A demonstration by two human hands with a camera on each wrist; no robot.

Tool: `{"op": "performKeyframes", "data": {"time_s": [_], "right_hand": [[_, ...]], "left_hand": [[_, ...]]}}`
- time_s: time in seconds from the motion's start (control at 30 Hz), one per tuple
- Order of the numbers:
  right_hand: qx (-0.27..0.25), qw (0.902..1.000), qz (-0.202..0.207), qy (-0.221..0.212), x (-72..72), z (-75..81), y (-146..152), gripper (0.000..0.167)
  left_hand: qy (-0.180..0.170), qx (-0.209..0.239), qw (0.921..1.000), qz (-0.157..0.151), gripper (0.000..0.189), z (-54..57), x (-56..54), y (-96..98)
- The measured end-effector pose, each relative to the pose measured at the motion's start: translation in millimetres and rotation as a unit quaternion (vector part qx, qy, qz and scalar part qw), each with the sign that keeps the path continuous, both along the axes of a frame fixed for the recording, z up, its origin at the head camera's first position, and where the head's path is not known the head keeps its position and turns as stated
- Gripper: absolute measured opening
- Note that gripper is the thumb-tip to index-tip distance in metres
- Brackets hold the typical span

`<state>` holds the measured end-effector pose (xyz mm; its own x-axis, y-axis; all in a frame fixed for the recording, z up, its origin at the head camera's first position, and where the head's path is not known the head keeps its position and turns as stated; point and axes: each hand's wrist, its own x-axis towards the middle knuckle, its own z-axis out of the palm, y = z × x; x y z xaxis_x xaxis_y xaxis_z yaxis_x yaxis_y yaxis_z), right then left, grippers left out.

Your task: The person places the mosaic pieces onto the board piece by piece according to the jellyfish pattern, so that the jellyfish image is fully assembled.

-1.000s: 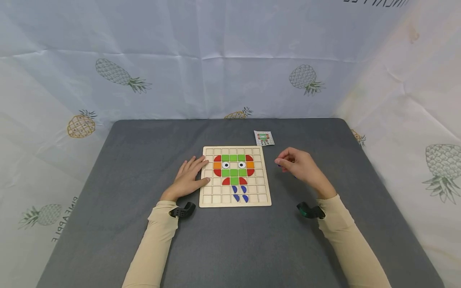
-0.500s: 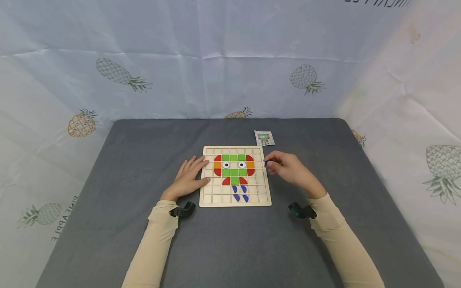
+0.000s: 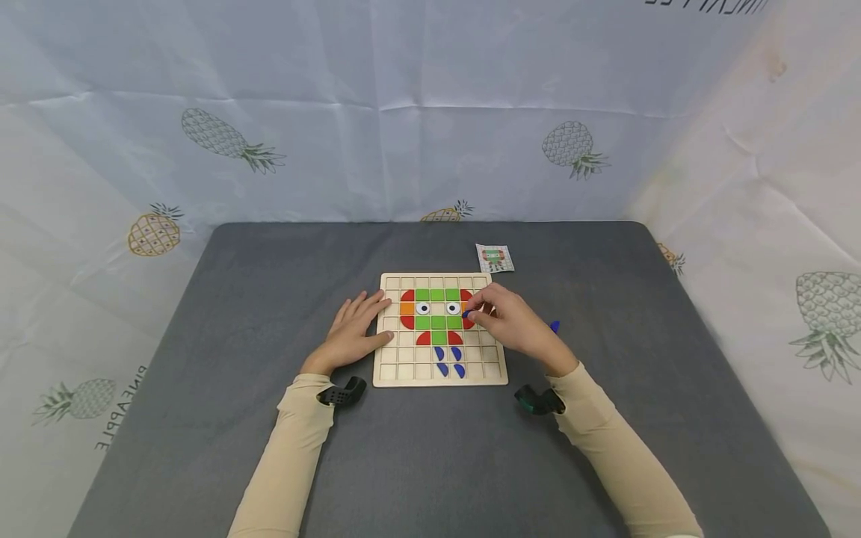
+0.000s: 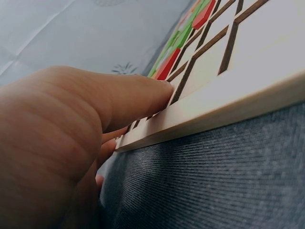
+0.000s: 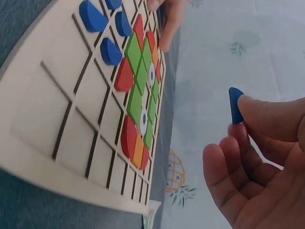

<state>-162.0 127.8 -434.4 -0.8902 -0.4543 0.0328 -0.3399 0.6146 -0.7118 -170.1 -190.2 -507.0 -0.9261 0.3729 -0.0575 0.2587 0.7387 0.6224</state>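
A wooden grid board [image 3: 397, 371] lies on the table, bearing a figure of red, green and orange tiles, two eye tiles and several blue half-round tiles [image 3: 459, 370]. Over its right side, my right hand [image 3: 514, 321] pinches a blue half-round tile [image 5: 235, 105] between thumb and fingertip, raised above the board in the right wrist view. My left hand [image 3: 353, 332] rests at the board's left edge with fingers spread. Its thumb [image 4: 143, 93] lies on the rim in the left wrist view.
A small pattern card [image 3: 495, 258] showing a similar figure lies behind the board's back right corner. One loose blue piece [image 3: 554, 326] is on the grey table [image 3: 430, 463], right of my right hand. Pineapple-print cloth [image 3: 403, 149] hangs behind and beside the table.
My right hand has moved left from beside the board to over its right side, carrying the blue half-round tile. The loose blue piece has come into view. My left hand stays put.
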Motion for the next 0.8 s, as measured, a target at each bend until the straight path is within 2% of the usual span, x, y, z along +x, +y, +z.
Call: {"op": "performKeyframes", "data": {"time_s": [0.3, 0.5, 0.8], "right_hand": [[0.01, 0.9985, 0.012, -0.053, 1.6, -8.3, -22.4, 0.009], [0.018, 0.9986, 0.011, -0.049, 1.0, -17.2, -38.6, 0.01], [0.104, 0.9935, -0.037, -0.029, 7.8, -29.7, -65.2, 0.017]], "left_hand": [[0.0, 0.002, 1.0, 0.001, 0.071, 0.3, -0.1, 0.1], [0.001, 0.002, 1.0, 0.0, 0.071, -0.8, -0.6, 0.0], [0.004, -0.004, 1.0, 0.003, 0.071, -1.5, -1.3, 1.3]]}}
